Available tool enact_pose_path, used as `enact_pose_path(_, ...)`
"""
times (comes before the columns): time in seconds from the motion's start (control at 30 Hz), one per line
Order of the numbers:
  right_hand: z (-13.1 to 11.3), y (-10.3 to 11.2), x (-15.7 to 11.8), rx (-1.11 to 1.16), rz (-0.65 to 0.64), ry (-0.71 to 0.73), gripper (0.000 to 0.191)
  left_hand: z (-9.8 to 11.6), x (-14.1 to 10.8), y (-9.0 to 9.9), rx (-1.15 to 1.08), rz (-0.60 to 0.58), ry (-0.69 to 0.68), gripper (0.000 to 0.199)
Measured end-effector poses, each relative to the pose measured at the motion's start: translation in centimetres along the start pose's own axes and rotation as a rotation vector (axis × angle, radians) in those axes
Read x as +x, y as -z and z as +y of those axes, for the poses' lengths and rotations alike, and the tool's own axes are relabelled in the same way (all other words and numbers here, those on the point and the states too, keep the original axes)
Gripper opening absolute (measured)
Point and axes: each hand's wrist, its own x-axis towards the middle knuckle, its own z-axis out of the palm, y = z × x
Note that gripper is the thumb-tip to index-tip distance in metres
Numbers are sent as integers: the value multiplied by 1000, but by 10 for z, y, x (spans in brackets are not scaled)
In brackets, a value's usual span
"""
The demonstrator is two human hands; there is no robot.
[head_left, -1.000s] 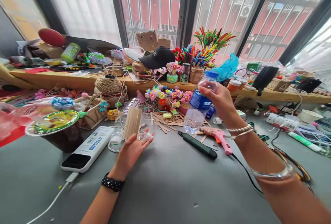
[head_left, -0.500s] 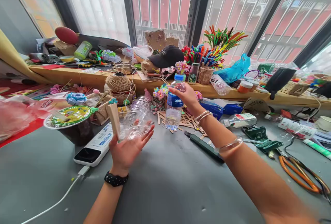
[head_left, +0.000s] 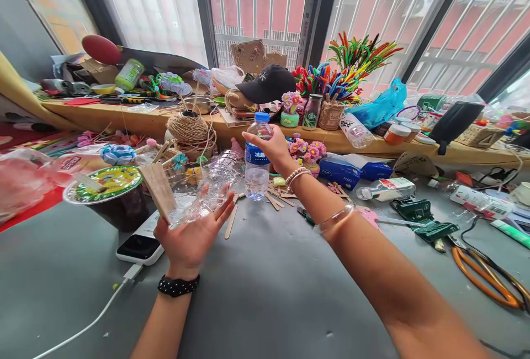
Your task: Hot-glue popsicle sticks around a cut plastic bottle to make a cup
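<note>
Right hand (head_left: 275,146): grip closed round the upper part of a clear water bottle (head_left: 257,177), blue cap and blue label, upright, partly filled; base just above or on the table (head_left: 265,298), cannot tell which. At the wrist, a beaded bracelet (head_left: 298,177); further up the forearm, a clear bangle (head_left: 337,216).

Left hand (head_left: 188,240): palm up, fingers spread, grip wide; thumb against the lower end of a tilted panel of wooden craft sticks (head_left: 158,190). Over palm and fingers, clear plastic (head_left: 201,207), outline hard to make out. At the wrist, a black band with white dots (head_left: 178,286).

Just beyond, between the hands: loose craft sticks (head_left: 233,220) on the table. Behind the clear plastic: twine ball (head_left: 190,130).

To the left: white power bank (head_left: 141,246), dark display, white cable (head_left: 95,320) plugged in; behind it, a dark-bodied drink cup (head_left: 122,210) with yellow-green lid.

To the right, past the forearm: pink fuzzy flowers (head_left: 313,152), blue packet (head_left: 339,171), plastic bottle on its side (head_left: 389,189), dark green tool (head_left: 424,218), orange-handled scissors (head_left: 482,281).

Along the wooden ledge (head_left: 144,116) at the window: black cap (head_left: 267,84), small glass bottle (head_left: 311,113), multicoloured pipe cleaners (head_left: 364,63), blue plastic bag (head_left: 383,107).
</note>
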Motion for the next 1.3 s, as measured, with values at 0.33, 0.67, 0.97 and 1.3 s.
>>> enact_pose_path(0.33,16,-35,9,8,125,25,67,-2,1,-2,37,57,-51,81)
enact_pose_path(0.67,29,-42,11,-96,25,87,77,-3,0,-1,85,95,-58,85)
enact_pose_path(0.97,17,-20,7,-230,-98,122,89,-3,-1,-3,63,60,-22,83)
enact_pose_path(1.3,5,86,-102,157,-120,-189,29,-24,-3,-3,224,-73,124,83)
